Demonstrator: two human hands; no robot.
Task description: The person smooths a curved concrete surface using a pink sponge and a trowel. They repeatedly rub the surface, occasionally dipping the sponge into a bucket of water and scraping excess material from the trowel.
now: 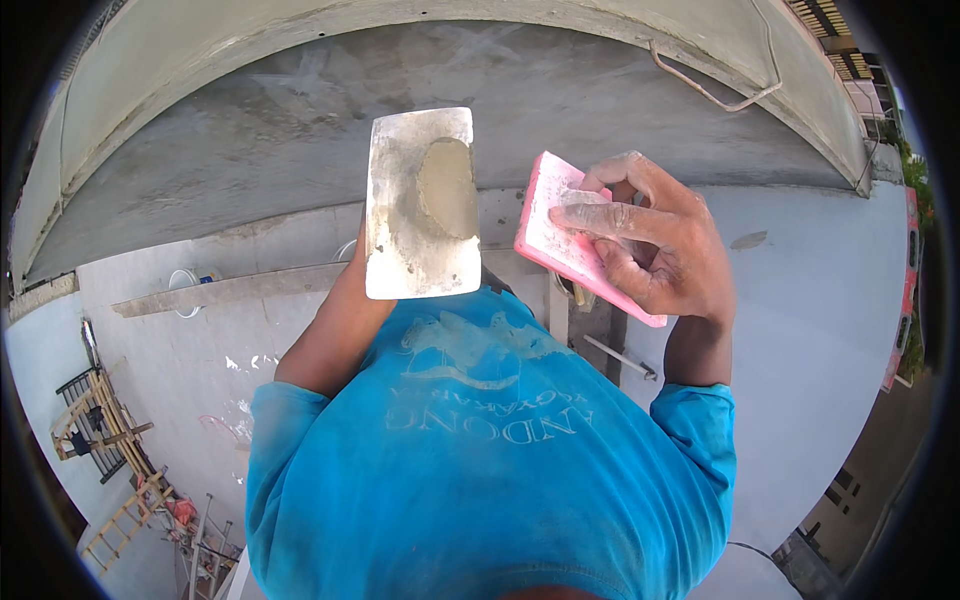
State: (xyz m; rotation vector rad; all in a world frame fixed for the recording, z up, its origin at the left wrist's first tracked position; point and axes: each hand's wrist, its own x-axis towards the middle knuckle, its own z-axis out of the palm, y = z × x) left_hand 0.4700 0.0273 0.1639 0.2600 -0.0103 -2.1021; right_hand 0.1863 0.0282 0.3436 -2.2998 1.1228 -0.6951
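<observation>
A pale rectangular plastering hawk (425, 270) is held up in front of my chest at the end of my left arm. A rounded patch of wet grey mortar (447, 188) lies on its upper right part. The board covers my left hand, and only the forearm (335, 335) shows leading up to it. To the right, my right hand (660, 230) is closed on a flat pink plastering float (540, 200), tilted and dusted with white. Its fingers press on the whitened face. A gap separates the float from the hawk.
Overhead runs a grey plastered surface (300, 110), with a bent rod or cable (715, 100) hanging at its edge. A long plank (230, 287) lies below, beside a white bucket (184, 280). Bamboo ladders (120, 420) stand at the left, near piled poles.
</observation>
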